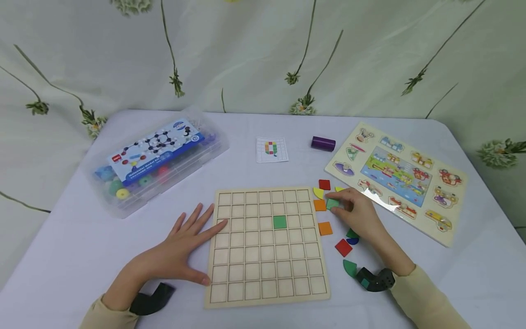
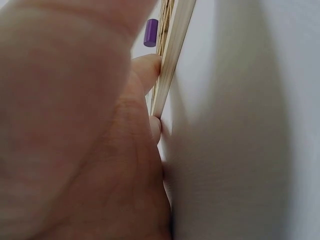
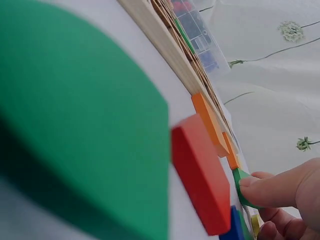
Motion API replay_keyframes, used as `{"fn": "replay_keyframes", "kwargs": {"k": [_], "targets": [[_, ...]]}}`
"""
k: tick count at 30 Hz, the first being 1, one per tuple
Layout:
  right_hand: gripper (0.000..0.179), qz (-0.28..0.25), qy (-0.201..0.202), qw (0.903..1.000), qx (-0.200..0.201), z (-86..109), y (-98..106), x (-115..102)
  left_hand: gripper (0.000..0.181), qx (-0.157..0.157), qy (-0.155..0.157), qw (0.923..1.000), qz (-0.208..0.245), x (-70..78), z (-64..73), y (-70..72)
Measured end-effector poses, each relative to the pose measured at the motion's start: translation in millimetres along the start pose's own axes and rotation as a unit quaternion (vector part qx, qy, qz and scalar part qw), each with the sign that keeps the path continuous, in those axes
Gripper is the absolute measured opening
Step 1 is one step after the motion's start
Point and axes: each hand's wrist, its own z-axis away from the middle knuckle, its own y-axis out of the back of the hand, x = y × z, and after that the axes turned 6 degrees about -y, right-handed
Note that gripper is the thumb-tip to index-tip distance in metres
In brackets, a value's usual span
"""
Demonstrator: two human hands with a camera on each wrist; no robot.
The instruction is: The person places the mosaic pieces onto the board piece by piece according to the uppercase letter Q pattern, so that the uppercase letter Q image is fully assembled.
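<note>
A square wooden grid board (image 1: pixel 253 253) lies on the table, with one green square tile (image 1: pixel 280 222) set in a cell of its upper right half. My left hand (image 1: pixel 181 251) spreads its fingers along the board's left edge, index fingertip and thumb touching the rim. To the right of the board my right hand (image 1: pixel 363 218) pinches a green tile (image 1: pixel 332 204) between thumb and fingers, low over the table. Around it lie orange tiles (image 1: pixel 325 228), red tiles (image 1: pixel 343 247) and a yellow curved piece (image 1: pixel 318 193). In the right wrist view a green quarter-round piece (image 3: pixel 90 110) looms close.
A small pattern card (image 1: pixel 272 150) and a purple cylinder (image 1: pixel 323 143) lie behind the board. At the back left is a clear plastic case (image 1: pixel 156 162) of coloured parts. A picture peg puzzle (image 1: pixel 396 183) lies at the right, close to my right hand.
</note>
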Motion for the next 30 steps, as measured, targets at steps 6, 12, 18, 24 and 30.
{"fn": "replay_keyframes", "kwargs": {"k": [6,12,18,24,30], "targets": [[0.022,0.001,0.018,0.9997,0.016,3.0,2.6,-4.0,0.114,-0.003,0.001,1.0000,0.000,0.0,-0.4,-0.5],[0.014,-0.052,0.039,0.9979,0.003,10.2,3.1,-32.7,0.114,-0.006,0.004,1.0000,-0.002,-0.7,-0.2,-0.6],[0.012,-0.123,0.042,0.9892,-0.066,19.4,-18.6,-62.8,0.113,-0.007,0.006,0.9999,-0.006,-1.4,-1.0,0.3],[0.010,-0.125,0.043,0.9820,-0.135,17.2,-45.2,-67.7,0.112,0.004,-0.005,1.0000,-0.001,-0.2,1.1,0.5],[0.011,-0.082,0.086,0.9825,-0.143,16.5,-51.2,-67.4,0.113,-0.007,0.005,1.0000,-0.003,0.3,1.1,1.6]]}}
